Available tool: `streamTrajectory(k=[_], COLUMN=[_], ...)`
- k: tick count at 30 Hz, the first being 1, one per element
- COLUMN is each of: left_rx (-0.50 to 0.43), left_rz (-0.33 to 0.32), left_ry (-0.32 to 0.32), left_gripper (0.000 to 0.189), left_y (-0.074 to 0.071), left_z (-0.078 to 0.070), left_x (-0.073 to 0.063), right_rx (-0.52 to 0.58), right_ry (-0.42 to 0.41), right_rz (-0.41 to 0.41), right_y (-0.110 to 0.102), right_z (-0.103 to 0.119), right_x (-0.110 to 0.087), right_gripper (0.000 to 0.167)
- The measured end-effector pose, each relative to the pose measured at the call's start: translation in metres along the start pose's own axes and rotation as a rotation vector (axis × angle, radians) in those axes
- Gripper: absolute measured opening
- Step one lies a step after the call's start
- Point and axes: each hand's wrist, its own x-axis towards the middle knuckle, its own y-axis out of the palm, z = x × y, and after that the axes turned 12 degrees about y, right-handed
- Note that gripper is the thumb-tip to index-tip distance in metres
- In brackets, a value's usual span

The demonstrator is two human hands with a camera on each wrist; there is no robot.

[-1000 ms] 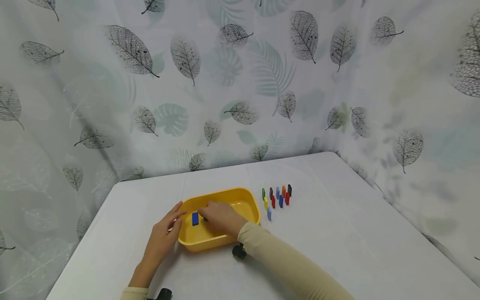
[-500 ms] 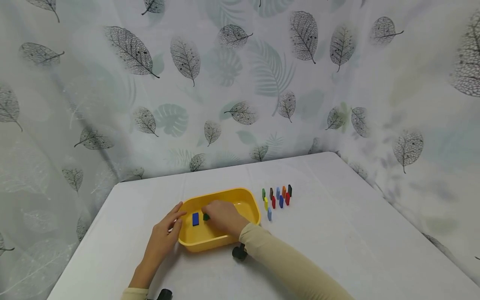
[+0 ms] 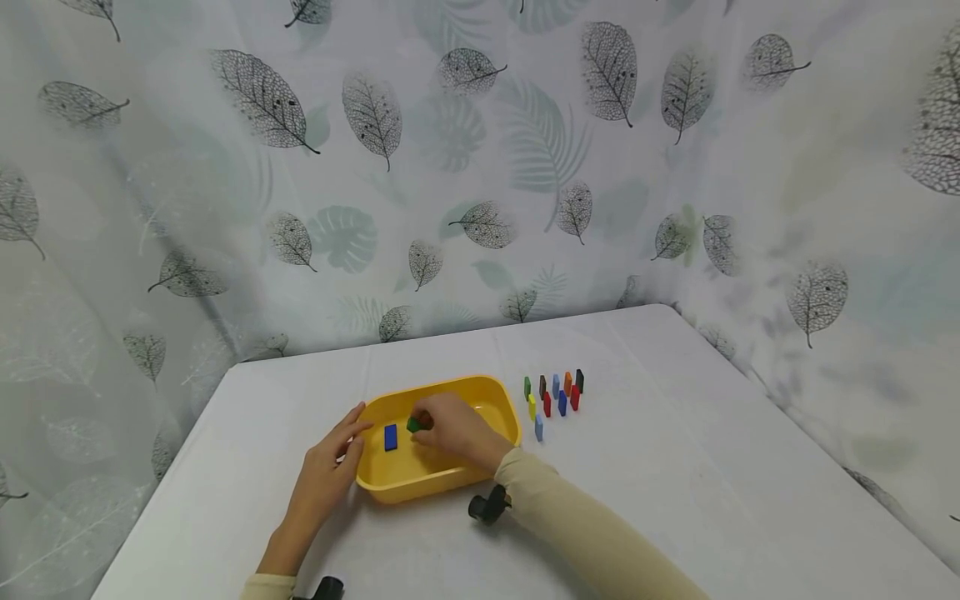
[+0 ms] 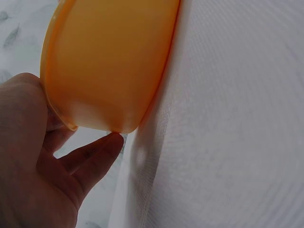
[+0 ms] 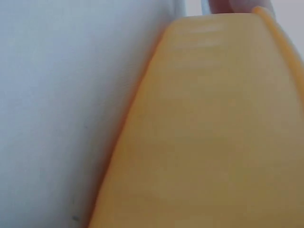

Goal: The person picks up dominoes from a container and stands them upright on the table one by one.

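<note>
A yellow tray (image 3: 405,492) sits on the white table. At its left end, my left hand (image 3: 330,460) holds the rim, some fingers over the edge and others against the outer wall; the left wrist view shows this hand (image 4: 52,166) touching the tray (image 4: 109,66) from outside. Inside the tray, my right hand (image 3: 453,429) pinches a green domino block (image 3: 414,425) between thumb and fingers. To the left of it, a blue domino block (image 3: 391,437) lies flat on the tray floor. Only the tray's outer wall (image 5: 204,118) fills the right wrist view; that hand's grip is hidden there.
To the right of the tray, several upright domino blocks stand in rows, among them a red one (image 3: 575,397), a black one (image 3: 580,381) and a light blue one (image 3: 538,428) nearest the front. A leaf-patterned curtain (image 3: 465,167) hangs behind the white table (image 3: 675,467).
My right hand has moved slightly right and up from the tray floor, and the green domino block now shows between its fingers. The left hand and the blue block stay put.
</note>
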Motion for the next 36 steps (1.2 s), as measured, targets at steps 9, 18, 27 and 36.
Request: streamTrajectory(k=[9,18,27,36], left_rx=[-0.002,-0.002,-0.01,-0.027], left_rz=[-0.008,-0.02,-0.017,-0.028], left_ry=[0.01,0.029,0.017,0.005], left_gripper=[0.03,0.029,0.03,0.03], left_y=[0.0,0.001,0.001,0.001], left_z=[0.001,0.005,0.005,0.005], left_x=[-0.001,-0.001,-0.002,-0.002], right_rx=[0.127,0.191,0.225,0.251], right_ry=[-0.044,-0.114,-0.139,-0.123], right_rz=[-0.031,-0.101,-0.174,-0.214], right_y=[-0.021,-0.038,-0.051,-0.059], right_z=[-0.004,-0.002,-0.011,-0.027], right_x=[-0.016,-0.032,-0.048,-0.06], right_gripper=[0.016,0.021,0.021,0.019])
